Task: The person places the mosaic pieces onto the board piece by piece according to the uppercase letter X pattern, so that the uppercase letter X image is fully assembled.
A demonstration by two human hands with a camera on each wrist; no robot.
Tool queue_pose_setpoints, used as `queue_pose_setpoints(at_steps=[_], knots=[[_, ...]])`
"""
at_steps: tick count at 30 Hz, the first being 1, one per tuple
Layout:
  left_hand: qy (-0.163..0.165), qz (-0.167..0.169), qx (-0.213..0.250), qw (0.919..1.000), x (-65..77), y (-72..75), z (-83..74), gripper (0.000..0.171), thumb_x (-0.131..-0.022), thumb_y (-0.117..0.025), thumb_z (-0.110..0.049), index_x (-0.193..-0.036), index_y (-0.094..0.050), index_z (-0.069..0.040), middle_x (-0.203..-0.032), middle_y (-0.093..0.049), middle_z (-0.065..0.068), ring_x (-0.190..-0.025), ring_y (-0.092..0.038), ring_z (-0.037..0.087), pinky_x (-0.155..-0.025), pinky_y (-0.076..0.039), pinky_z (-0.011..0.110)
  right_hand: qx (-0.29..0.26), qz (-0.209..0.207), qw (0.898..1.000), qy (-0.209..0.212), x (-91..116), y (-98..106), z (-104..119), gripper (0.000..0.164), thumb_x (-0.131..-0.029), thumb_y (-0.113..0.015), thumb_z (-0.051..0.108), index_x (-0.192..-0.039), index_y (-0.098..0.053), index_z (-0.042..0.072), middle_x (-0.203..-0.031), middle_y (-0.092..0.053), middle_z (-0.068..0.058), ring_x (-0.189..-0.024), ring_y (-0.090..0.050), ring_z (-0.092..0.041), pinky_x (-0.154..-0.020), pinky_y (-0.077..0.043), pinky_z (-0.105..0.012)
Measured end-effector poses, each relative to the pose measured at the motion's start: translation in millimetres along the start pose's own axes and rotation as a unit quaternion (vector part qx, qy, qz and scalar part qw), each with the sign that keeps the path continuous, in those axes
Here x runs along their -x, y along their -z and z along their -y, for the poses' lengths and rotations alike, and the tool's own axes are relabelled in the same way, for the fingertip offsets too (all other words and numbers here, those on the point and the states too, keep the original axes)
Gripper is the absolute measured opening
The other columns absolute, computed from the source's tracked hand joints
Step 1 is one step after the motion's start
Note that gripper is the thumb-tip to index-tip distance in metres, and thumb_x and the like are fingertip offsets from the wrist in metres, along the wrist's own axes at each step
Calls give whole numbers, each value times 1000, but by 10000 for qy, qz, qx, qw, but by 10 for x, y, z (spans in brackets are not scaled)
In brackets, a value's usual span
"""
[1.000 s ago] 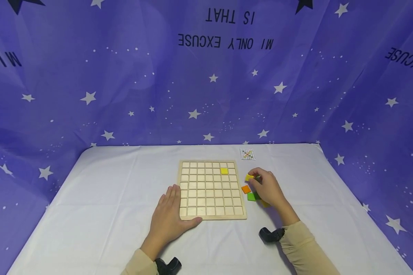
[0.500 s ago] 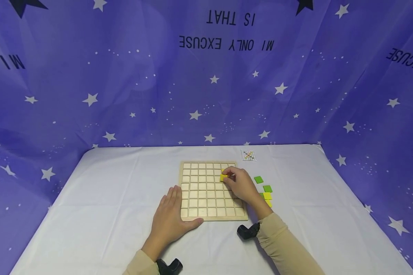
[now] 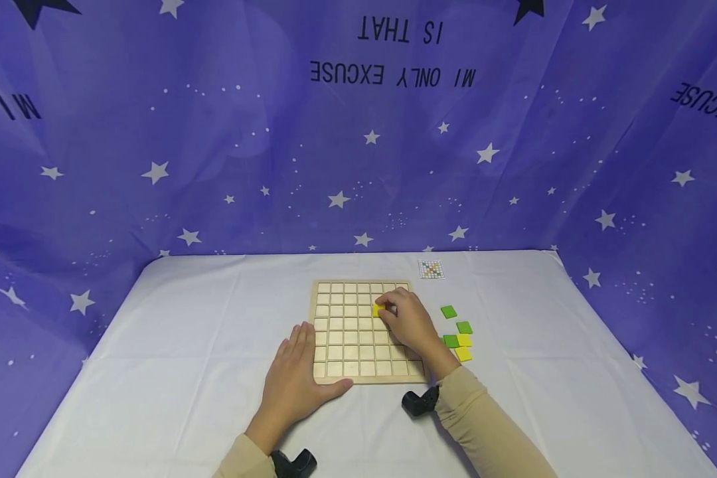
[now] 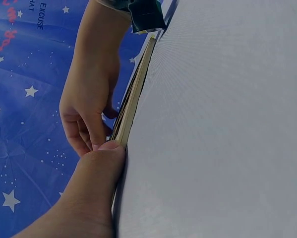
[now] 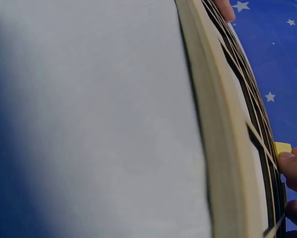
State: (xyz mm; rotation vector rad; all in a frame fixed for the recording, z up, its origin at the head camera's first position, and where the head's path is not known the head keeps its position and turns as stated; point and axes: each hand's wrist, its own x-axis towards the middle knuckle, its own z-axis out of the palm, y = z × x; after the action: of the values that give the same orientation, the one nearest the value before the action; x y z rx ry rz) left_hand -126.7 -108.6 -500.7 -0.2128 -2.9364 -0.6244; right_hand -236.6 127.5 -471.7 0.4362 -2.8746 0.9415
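Observation:
A wooden grid board (image 3: 337, 337) with square cells lies on the white table. My right hand (image 3: 411, 321) is over its upper right part and pinches a yellow square tile (image 3: 378, 310) between thumb and fingertips. In the right wrist view the tile (image 5: 282, 147) shows at the fingertips, at or just above the grid. My left hand (image 3: 293, 375) lies along the board's left side with straight fingers, its thumb at the near edge. The left wrist view shows that thumb (image 4: 101, 166) against the board's rim. My right hand hides several cells.
Right of the board lie green tiles (image 3: 449, 312) and yellow tiles (image 3: 463, 354), loosely scattered. A small card (image 3: 431, 269) printed with a coloured grid pattern lies beyond them. A purple star-patterned cloth (image 3: 275, 146) stands behind the table.
My right hand has carried the yellow tile leftward from beside the board to over the grid, then slightly further left. The yellow tile seen earlier in the grid is now hidden. My left hand stays put.

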Motion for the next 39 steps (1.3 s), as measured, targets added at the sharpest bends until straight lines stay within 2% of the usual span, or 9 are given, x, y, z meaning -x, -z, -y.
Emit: queue_pose_setpoints(at_steps=[5, 9, 11, 16, 22, 27, 33, 37, 39], knots=[[8, 24, -26, 10000, -1, 0, 2, 133, -68, -58, -89, -156, -19, 3, -163, -24, 18, -153, -21, 31, -125, -21, 48, 122, 73, 9999, -52, 12, 2, 4, 19, -92, -72, 21, -111, -76, 20, -110, -64, 3, -107, -58, -20, -88, -51, -39], [11, 19, -2, 10000, 4, -3, 0, 133, -68, -58, -88, -156, -19, 3, -163, -23, 18, -153, -20, 31, -125, -21, 48, 81, 189, 9998, 54, 34, 18, -13, 17, -93, -71, 20, -108, -78, 18, -108, -63, 2, -104, -56, -19, -89, -50, -38], [12, 6, 20, 10000, 7, -8, 3, 133, -67, -59, -89, -156, -19, 3, -163, -24, 17, -153, -20, 31, -125, -21, 48, -55, 216, 9997, 87, 55, 45, -29, 15, -94, -70, 18, -106, -78, 17, -106, -63, 3, -99, -54, -18, -85, -49, -36], [0, -22, 58, 10000, 12, -19, 10, 133, -67, -58, -89, -156, -19, 2, -164, -23, 17, -154, -20, 31, -125, -21, 48, -325, 31, 9995, -44, 143, 208, -129, 19, -96, -67, 18, -114, -73, 16, -107, -64, 3, -94, -52, -16, -79, -47, -33], [-14, -34, 96, 9999, 12, -15, 13, 133, -68, -58, -89, -156, -19, 2, -164, -22, 17, -154, -19, 31, -125, -20, 48, -22, -201, 9991, -383, 277, 439, -388, 26, -96, -66, 18, -121, -70, 14, -108, -67, -2, -98, -54, -21, -82, -45, -36], [4, -35, 76, 10000, 10, -14, 8, 133, -67, -59, -88, -156, -19, 2, -164, -23, 17, -153, -20, 31, -125, -21, 48, 359, -6, 9977, -578, 396, 547, -554, 29, -93, -70, 25, -119, -72, 13, -112, -69, -4, -101, -54, -24, -87, -46, -41], [23, -29, 59, 10000, 11, 4, 1, 133, -67, -59, -89, -156, -20, 3, -163, -24, 18, -153, -21, 32, -125, -21, 48, 470, 449, 9958, -637, 489, 566, -575, 33, -87, -76, 31, -116, -74, 16, -115, -66, 0, -113, -51, -27, -98, -46, -50], [25, -38, 78, 10000, 15, 5, -4, 133, -67, -59, -89, -156, -20, 2, -163, -24, 17, -153, -21, 31, -125, -21, 48, 436, 396, 9962, -642, 507, 565, -571, 24, -86, -77, 30, -106, -74, 16, -113, -66, 0, -109, -51, -25, -94, -46, -46], [27, -38, 90, 9999, 14, 4, -7, 133, -67, -60, -88, -156, -20, 2, -163, -24, 17, -153, -21, 31, -125, -21, 47, 433, 347, 9963, -663, 509, 572, -578, 21, -86, -78, 30, -100, -72, 17, -106, -66, 0, -102, -51, -24, -87, -45, -41]])
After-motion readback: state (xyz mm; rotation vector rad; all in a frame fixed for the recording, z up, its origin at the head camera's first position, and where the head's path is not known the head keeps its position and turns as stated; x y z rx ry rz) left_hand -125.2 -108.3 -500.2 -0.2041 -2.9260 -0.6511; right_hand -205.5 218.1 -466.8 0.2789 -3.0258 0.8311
